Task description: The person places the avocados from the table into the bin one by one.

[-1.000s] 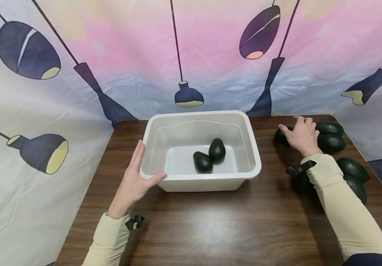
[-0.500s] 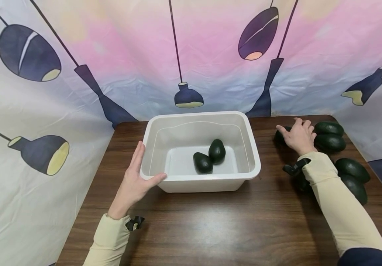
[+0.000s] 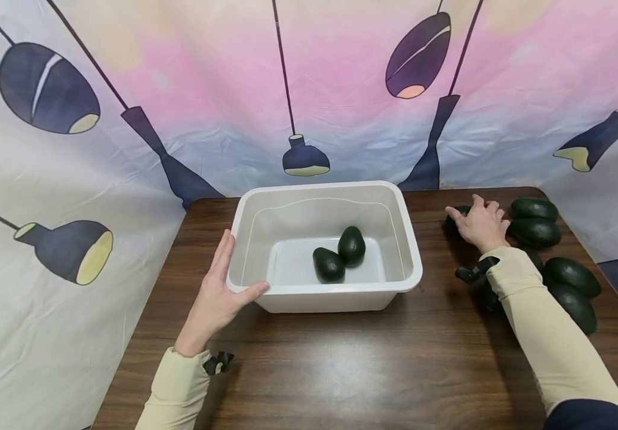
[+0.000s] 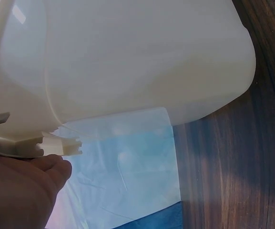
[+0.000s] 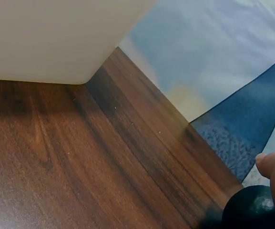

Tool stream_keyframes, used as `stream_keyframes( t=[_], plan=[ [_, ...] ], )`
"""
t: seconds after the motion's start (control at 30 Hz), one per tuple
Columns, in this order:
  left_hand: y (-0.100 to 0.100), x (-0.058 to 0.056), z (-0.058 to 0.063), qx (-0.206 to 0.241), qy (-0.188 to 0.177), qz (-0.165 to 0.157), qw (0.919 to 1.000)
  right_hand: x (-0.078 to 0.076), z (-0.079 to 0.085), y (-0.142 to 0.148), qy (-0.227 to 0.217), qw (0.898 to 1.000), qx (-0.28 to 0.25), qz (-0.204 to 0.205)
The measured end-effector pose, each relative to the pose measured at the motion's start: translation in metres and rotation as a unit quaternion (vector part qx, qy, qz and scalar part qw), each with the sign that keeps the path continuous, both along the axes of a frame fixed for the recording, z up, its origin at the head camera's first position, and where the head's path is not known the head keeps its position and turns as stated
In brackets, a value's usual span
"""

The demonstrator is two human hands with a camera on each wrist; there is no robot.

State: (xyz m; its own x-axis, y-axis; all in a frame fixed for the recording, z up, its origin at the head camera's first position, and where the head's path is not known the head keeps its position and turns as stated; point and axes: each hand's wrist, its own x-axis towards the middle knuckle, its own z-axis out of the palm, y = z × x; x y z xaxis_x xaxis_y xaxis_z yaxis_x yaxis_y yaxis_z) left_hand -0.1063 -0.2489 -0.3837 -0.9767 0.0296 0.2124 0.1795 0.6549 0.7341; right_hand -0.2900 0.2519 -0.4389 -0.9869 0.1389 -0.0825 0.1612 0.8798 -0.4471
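Looked early: two avocados (image 3: pixel 329 265) sat in the bin (image 3: pixel 325 301), more avocados (image 3: pixel 535 232) lay on the desk (image 3: pixel 341 370). Left hand (image 3: pixel 216 294) rested straight-fingered on bin; right hand (image 3: pixel 480 227) over another avocado (image 5: pixel 249 210), grip unclear.

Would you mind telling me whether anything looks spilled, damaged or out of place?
Nothing stands out: the white bin stands upright with two avocados inside, and the table shows no spill. More avocados lie at the right, some partly hidden by the right sleeve, so I cannot judge those.
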Motion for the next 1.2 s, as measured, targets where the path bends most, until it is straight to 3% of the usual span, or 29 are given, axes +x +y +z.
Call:
stream_keyframes(
  t=[0.43,0.77,1.2],
  plan=[
    [0.0,0.0,0.0,0.002,0.009,-0.001,1.0,-0.001,-0.007,0.005,-0.032,0.999,0.016,0.003],
    [0.001,-0.002,0.001,0.005,0.013,-0.005,0.9999,-0.006,-0.007,0.003,-0.055,0.998,0.013,-0.018],
    [0.0,-0.002,0.0,0.009,0.002,-0.003,0.9999,-0.002,-0.015,0.004,-0.031,0.999,-0.011,-0.013]
  ],
)
